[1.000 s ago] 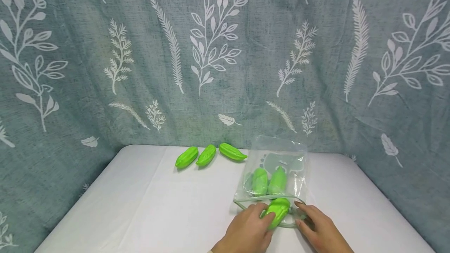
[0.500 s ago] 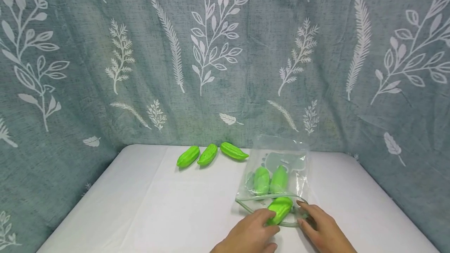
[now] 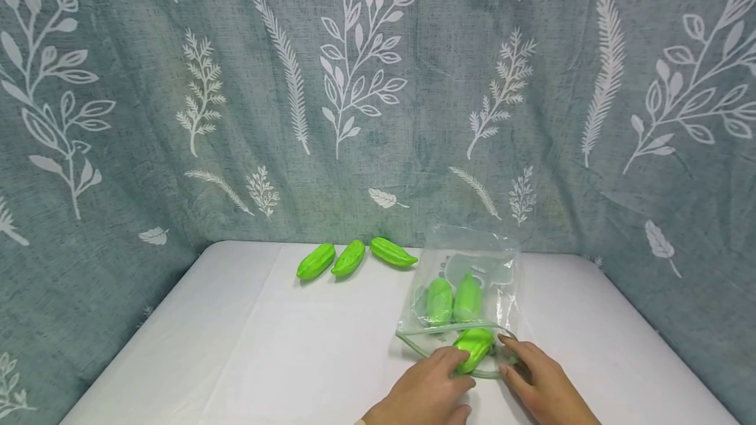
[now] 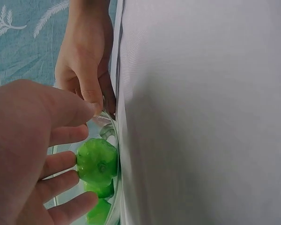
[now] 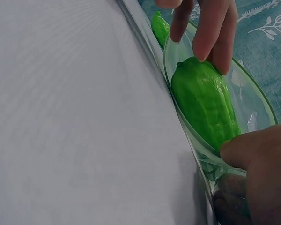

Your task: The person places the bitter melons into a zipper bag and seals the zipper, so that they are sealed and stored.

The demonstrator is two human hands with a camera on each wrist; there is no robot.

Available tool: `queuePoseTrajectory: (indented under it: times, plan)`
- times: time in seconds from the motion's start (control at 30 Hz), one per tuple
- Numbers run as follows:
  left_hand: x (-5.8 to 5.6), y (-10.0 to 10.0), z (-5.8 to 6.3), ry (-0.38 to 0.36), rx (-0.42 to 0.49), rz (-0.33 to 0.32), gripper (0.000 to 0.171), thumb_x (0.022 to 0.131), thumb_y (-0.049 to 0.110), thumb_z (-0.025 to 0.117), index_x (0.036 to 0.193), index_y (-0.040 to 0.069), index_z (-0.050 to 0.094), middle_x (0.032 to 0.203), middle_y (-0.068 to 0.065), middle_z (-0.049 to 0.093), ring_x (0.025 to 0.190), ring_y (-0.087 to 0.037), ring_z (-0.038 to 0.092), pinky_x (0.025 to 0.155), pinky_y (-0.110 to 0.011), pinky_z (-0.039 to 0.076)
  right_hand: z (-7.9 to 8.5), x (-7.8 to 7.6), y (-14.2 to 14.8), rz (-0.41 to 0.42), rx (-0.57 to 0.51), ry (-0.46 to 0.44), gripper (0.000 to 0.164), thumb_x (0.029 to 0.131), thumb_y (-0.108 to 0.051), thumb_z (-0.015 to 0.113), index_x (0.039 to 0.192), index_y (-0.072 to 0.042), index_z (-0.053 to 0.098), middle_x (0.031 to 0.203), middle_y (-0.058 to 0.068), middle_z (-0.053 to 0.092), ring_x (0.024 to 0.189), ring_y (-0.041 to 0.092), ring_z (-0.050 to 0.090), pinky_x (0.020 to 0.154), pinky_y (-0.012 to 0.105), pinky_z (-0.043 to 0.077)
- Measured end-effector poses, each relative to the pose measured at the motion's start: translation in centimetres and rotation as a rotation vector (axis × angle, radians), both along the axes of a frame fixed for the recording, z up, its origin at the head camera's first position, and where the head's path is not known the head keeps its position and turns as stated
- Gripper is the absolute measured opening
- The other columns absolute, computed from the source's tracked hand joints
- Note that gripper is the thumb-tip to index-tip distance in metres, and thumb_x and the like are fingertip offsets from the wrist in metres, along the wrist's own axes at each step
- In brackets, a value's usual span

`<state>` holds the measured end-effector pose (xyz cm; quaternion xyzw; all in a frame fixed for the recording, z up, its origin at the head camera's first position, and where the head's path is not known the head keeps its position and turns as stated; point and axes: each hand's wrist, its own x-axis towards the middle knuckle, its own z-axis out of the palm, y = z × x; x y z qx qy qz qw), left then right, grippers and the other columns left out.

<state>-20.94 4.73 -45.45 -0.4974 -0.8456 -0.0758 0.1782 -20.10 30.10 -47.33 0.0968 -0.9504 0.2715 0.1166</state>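
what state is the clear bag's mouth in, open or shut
Open. In the right wrist view the clear bag gapes, its green-edged sides spread apart around a green vegetable.

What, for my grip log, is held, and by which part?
The right hand pinches a clear plastic bag by its mouth's right side; the left hand only touches an oblong green vegetable.

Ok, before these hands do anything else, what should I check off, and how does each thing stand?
1. Bag open: ok, its mouth gapes.
2. Right hand at the bag's edge: ok; how firm its grip is, cannot tell.
3. Front vegetable past the mouth: not ok, it lies in the opening.
4. Left hand off it: not ok, fingertips touch it.
5. Two deeper vegetables inside: ok.
6. Table cleared of vegetables: not ok, three others lie there.
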Motion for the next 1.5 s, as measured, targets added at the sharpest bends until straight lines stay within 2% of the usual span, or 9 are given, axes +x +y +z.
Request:
queuePoseTrajectory:
  times: [0.2, 0.33, 0.47, 0.67, 1.0, 1.23, 1.4, 1.5]
  plan:
    - [-0.1, 0.3, -0.1, 0.004, 0.012, 0.021, 0.027, 0.092, 0.036, 0.070, 0.115, 0.022, 0.074, 0.141, -0.002, 0.052, 0.129, -0.016, 0.049, 0.102, -0.025, 0.044, 0.1, 0.0, -0.2, -0.002, -0.008, -0.031, 0.052, 0.093, -0.024, 0.073, 0.140, -0.009, 0.057, 0.123, 0.005, 0.063, 0.115, 0.028, 0.062, 0.092, 0.047, 0.052]
    - [-0.1, 0.4, -0.1, -0.023, 0.005, 0.037, 0.028, 0.093, 0.036, 0.069, 0.117, 0.023, 0.074, 0.145, -0.002, 0.049, 0.127, -0.018, 0.051, 0.097, -0.025, 0.048, 0.2, 0.0, -0.2, -0.008, -0.005, -0.026, 0.052, 0.093, -0.024, 0.073, 0.140, -0.009, 0.057, 0.123, 0.006, 0.064, 0.115, 0.028, 0.061, 0.092, 0.048, 0.052]
    - [0.0, 0.6, 0.0, -0.053, 0.001, 0.025, 0.028, 0.093, 0.035, 0.070, 0.118, 0.024, 0.073, 0.147, -0.003, 0.048, 0.127, -0.017, 0.051, 0.092, -0.023, 0.051, 0.2, 0.1, -0.1, -0.016, 0.000, -0.024, 0.051, 0.094, -0.023, 0.072, 0.141, -0.009, 0.057, 0.123, 0.005, 0.063, 0.114, 0.028, 0.061, 0.092, 0.047, 0.052]
    - [-0.3, 1.1, 0.1, -0.074, -0.031, 0.012, 0.029, 0.093, 0.037, 0.069, 0.120, 0.026, 0.073, 0.150, -0.004, 0.046, 0.127, -0.019, 0.051, 0.093, -0.025, 0.050, 0.3, 0.3, 0.0, -0.010, -0.016, -0.011, 0.051, 0.094, -0.025, 0.072, 0.140, -0.010, 0.058, 0.122, 0.003, 0.064, 0.113, 0.025, 0.062, 0.089, 0.043, 0.054]
    - [-0.6, 1.5, 0.1, -0.039, -0.037, 0.007, 0.029, 0.094, 0.039, 0.068, 0.119, 0.026, 0.074, 0.152, -0.005, 0.043, 0.126, -0.018, 0.051, 0.094, -0.024, 0.050, 0.2, 0.0, 0.0, -0.018, 0.008, 0.025, 0.051, 0.093, -0.023, 0.073, 0.140, -0.010, 0.058, 0.118, 0.001, 0.064, 0.111, 0.023, 0.063, 0.088, 0.043, 0.054]
    - [-0.7, 0.9, 0.2, -0.024, -0.050, -0.008, 0.032, 0.092, 0.040, 0.070, 0.121, 0.026, 0.073, 0.152, -0.006, 0.042, 0.128, -0.018, 0.050, 0.091, -0.023, 0.050, -0.2, 0.0, 0.0, 0.005, -0.016, 0.035, 0.050, 0.094, -0.023, 0.072, 0.139, -0.010, 0.058, 0.120, 0.002, 0.064, 0.111, 0.026, 0.063, 0.087, 0.040, 0.055]
    - [-0.6, 0.3, 0.3, 0.008, -0.061, -0.051, 0.033, 0.092, 0.039, 0.072, 0.122, 0.026, 0.072, 0.147, -0.005, 0.048, 0.129, -0.015, 0.049, 0.091, -0.022, 0.050, -0.4, 0.0, 0.0, 0.008, -0.007, 0.052, 0.050, 0.092, -0.022, 0.074, 0.139, -0.010, 0.059, 0.119, 0.000, 0.065, 0.110, 0.025, 0.064, 0.087, 0.039, 0.055]
    - [-0.4, 0.2, 0.7, 0.004, -0.102, -0.063, 0.035, 0.092, 0.040, 0.072, 0.124, 0.027, 0.070, 0.145, -0.002, 0.050, 0.134, -0.013, 0.046, 0.093, -0.025, 0.050, -0.3, 0.0, 0.0, 0.016, -0.009, 0.052, 0.050, 0.093, -0.022, 0.074, 0.139, -0.010, 0.059, 0.121, 0.001, 0.064, 0.111, 0.025, 0.063, 0.088, 0.042, 0.054]
